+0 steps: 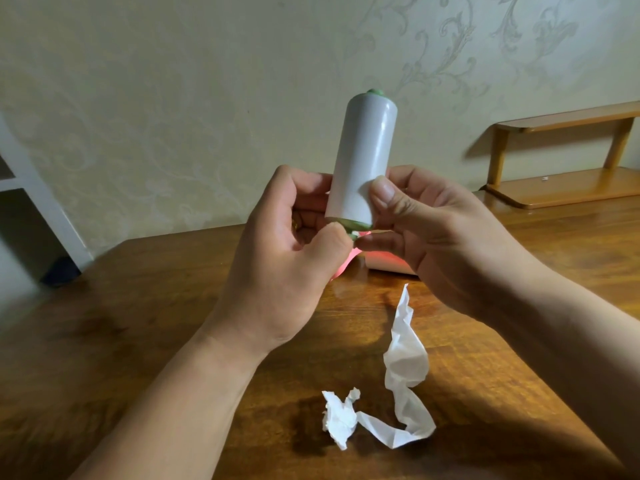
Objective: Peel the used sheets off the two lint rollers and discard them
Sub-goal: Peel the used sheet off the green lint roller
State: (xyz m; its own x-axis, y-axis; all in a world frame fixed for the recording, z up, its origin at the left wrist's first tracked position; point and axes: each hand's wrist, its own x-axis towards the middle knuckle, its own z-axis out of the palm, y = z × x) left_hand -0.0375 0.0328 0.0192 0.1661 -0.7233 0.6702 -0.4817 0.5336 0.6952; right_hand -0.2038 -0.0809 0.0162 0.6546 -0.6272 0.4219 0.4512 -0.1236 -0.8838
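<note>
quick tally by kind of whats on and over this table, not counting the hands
lint roller, held upright: 1
peeled white sheets lying loose: 2, a crumpled white wad and a long white strip, touching
pink-and-white thing, mostly hidden, cannot tell what it is: 1
wooden shelf: 1
total: 5

A home room: patterned wallpaper point(173, 98), wooden table point(138, 306).
</note>
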